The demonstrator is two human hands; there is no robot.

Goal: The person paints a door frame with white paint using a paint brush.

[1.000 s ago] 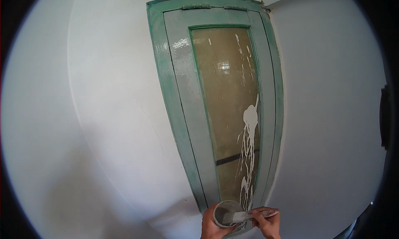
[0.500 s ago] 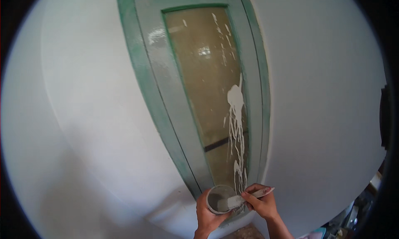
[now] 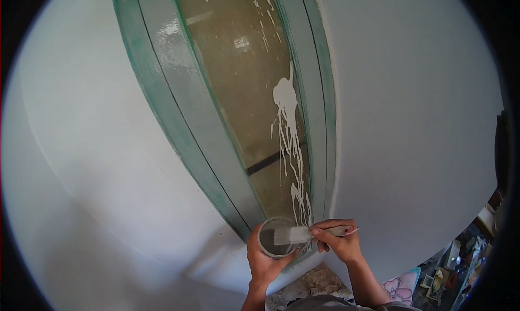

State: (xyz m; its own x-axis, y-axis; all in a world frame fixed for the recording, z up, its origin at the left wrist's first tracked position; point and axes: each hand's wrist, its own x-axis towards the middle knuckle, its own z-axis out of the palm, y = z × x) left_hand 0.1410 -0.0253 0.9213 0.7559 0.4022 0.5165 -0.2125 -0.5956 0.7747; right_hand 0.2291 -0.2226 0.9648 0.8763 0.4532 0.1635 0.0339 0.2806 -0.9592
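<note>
My left hand point(image 3: 264, 263) is wrapped round a round tub point(image 3: 276, 251) with greyish paint inside, held in front of the window's lower end. In my right hand point(image 3: 338, 240) is a paintbrush point(image 3: 297, 235), gripped by its handle, its pale, paint-covered bristles lying over the mouth of the tub. Behind them rises a tall window with a green and grey frame point(image 3: 211, 143). Its brownish glass pane point(image 3: 238, 89) carries a big white paint splash point(image 3: 285, 94), from which drips run down toward my hands.
White walls flank the frame, the left wall point(image 3: 97, 121) and the right wall point(image 3: 401, 121). Below my hands is a rough brown patch point(image 3: 319, 281). At the lower right lie a pink patterned cloth item point(image 3: 402, 286) and a clutter of small things point(image 3: 444, 276).
The view has tilted down, so the window sits higher and more to the left. The brush has come further over the tub, its bristles now reaching across the opening.
</note>
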